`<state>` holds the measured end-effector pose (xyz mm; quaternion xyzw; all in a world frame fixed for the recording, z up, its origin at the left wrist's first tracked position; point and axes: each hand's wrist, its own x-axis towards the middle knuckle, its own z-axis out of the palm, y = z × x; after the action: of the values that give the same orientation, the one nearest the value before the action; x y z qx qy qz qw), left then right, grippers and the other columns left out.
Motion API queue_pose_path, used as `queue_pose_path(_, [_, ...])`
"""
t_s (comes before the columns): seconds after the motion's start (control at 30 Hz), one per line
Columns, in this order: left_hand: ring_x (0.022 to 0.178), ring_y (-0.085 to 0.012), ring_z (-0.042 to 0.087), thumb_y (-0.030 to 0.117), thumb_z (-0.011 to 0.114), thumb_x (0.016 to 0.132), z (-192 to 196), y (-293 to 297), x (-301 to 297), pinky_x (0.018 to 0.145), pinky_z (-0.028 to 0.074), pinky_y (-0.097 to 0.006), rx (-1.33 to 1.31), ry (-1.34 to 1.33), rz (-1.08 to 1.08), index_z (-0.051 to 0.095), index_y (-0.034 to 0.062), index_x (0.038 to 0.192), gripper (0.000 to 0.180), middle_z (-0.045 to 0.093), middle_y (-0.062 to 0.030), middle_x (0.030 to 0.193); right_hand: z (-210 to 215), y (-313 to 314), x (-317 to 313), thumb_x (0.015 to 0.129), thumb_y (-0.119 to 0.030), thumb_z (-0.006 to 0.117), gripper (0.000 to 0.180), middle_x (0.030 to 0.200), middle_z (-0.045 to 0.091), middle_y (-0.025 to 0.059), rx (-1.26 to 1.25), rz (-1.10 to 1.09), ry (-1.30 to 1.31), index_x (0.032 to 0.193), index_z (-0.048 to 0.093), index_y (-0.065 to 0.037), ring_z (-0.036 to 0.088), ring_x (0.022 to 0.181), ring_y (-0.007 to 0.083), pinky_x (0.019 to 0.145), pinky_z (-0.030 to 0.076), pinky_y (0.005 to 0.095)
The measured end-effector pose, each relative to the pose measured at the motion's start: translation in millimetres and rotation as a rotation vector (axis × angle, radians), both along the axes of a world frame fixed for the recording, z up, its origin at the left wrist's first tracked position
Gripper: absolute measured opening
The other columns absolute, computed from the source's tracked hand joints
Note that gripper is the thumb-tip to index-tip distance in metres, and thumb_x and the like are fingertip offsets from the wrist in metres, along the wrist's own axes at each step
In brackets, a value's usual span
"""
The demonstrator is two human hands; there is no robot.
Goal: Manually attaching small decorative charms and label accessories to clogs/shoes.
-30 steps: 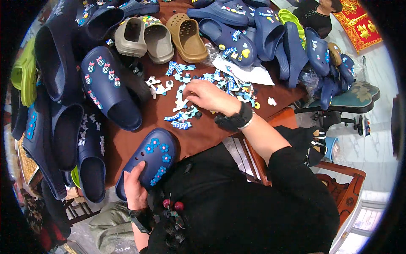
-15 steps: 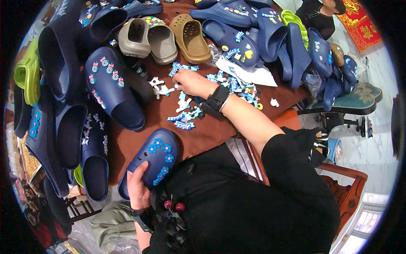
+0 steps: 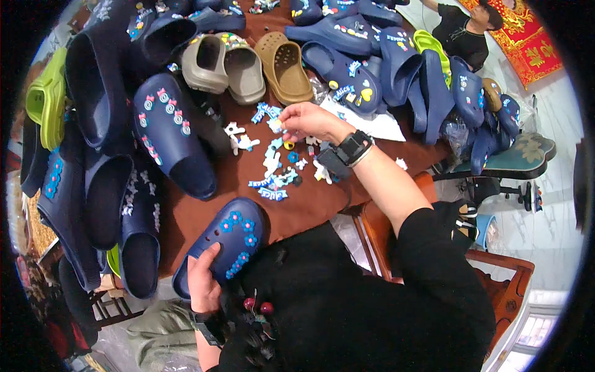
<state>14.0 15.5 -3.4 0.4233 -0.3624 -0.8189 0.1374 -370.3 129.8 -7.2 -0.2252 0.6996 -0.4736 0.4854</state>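
Observation:
My left hand [image 3: 204, 284] grips a navy clog [image 3: 214, 239] by its side, thumb on the upper, in front of the table's near edge. Blue flower charms with pink centres run along the clog's upper, and a few holes near the thumb are bare. Over a scatter of shoe charms [image 3: 273, 162], my right hand [image 3: 313, 123] is closed in a pinch. A small blue-and-white charm [image 3: 274, 125] shows at its fingertips; whether they grip it or something else is unclear. Blue lettered charms and white figure charms lie close around that hand.
Navy clogs [image 3: 175, 136] with charms crowd the table's left and far sides. Grey clogs [image 3: 245, 74] and a brown clog [image 3: 285, 68] stand beyond the charms. White paper [image 3: 378, 126] lies right of my hand. A stool [image 3: 505, 152] and another person [image 3: 462, 31] are at right.
My right hand has shifted right over the charms, fingers still pinched, uncovering several of them. My left hand keeps its hold on the clog. The whole view has tilted slightly.

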Motion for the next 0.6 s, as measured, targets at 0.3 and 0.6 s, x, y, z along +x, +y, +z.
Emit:
queue_pose_path(0.3, [0.091, -0.0253, 0.068, 0.006, 0.065, 0.082, -2, 3, 2, 0.083, 0.055, -0.038, -0.017, 0.005, 0.034, 0.059, -0.0042, 0.113, 0.033, 0.067, -0.0142, 0.105, 109, -70, -127, 0.093, -0.012, 0.058, 0.017, 0.100, 0.068, 0.0116, -0.687, -0.388, 0.158, 0.100, 0.063, 0.002, 0.066, 0.096, 0.0179, 0.084, 0.054, 0.0289])
queue_pose_path(0.6, [0.095, -0.0232, 0.066, 0.005, 0.066, 0.083, -3, -2, 2, 0.086, 0.053, -0.035, 0.009, 0.003, -0.003, 0.060, -0.0036, 0.114, 0.033, 0.067, -0.0132, 0.108, 19, -77, -23, 0.084, -0.017, 0.064, 0.023, 0.087, 0.071, 0.0119, -0.222, 0.508, 1.069, 0.101, 0.068, -0.004, 0.069, 0.081, 0.0232, 0.073, 0.054, 0.0348])
